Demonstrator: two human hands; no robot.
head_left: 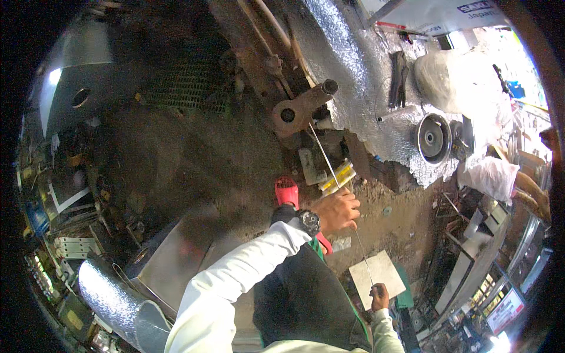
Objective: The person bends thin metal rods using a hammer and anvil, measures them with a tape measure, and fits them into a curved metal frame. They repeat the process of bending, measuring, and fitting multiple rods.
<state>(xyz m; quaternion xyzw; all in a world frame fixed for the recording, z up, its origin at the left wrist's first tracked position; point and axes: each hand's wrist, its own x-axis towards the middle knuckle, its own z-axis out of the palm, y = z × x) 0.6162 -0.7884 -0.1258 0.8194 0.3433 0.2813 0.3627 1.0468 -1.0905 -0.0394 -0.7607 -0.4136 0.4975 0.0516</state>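
Observation:
My left hand [338, 210], in a white sleeve with a dark watch at the wrist, is curled around a thin metal rod [323, 153]. Beyond it, the rod runs up to a rusty metal arm with a round hole [303, 109]; whether the two touch I cannot tell. Nearer me, my right hand [380, 297] is closed on what looks like the same rod's lower end, over a pale square board [376, 273]. My left fingers hide the rod's middle stretch. A yellow-and-white pack [338, 179] lies just past my left hand.
Crinkled silver foil sheeting [376, 117] covers the surface at the upper right, bearing a round metal pulley-like wheel [434, 139] and a plastic-wrapped bundle [438, 79]. A metal box [176, 259] stands left of my legs, beside a rolled silver sheet [112, 300]. My foot wears a red shoe [286, 191].

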